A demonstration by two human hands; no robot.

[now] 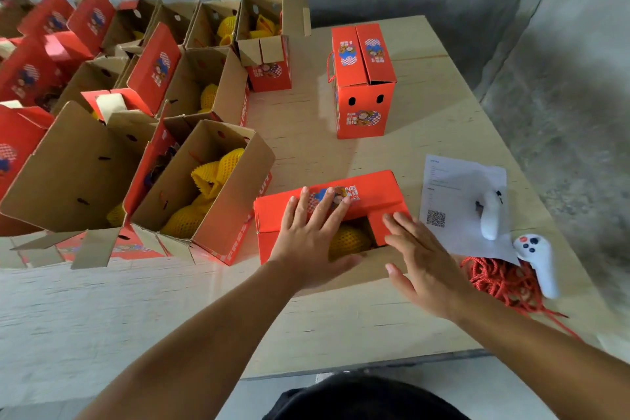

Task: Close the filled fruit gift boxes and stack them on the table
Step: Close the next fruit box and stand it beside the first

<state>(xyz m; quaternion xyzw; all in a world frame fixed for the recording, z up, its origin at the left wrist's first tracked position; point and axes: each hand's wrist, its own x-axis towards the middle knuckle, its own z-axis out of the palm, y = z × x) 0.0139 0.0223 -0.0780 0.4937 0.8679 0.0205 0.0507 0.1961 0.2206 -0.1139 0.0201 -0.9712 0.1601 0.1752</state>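
A red fruit gift box (371, 189) stands in front of me on the wooden table (341, 327), its far lid flap folded down. Yellow net-wrapped fruit (351, 239) shows through the gap that stays uncovered. My left hand (308, 235) lies flat with spread fingers on the far flap. My right hand (421, 257) presses flat on the small red side flap at the box's right end. Farther back, a closed red box (366, 85) stands upright.
Several open boxes with yellow-netted fruit (201, 187) crowd the left side and back of the table. To the right lie a printed sheet with a QR code (456, 201), two white controllers (537, 259), and a pile of red cord (501, 283) near the table's right edge.
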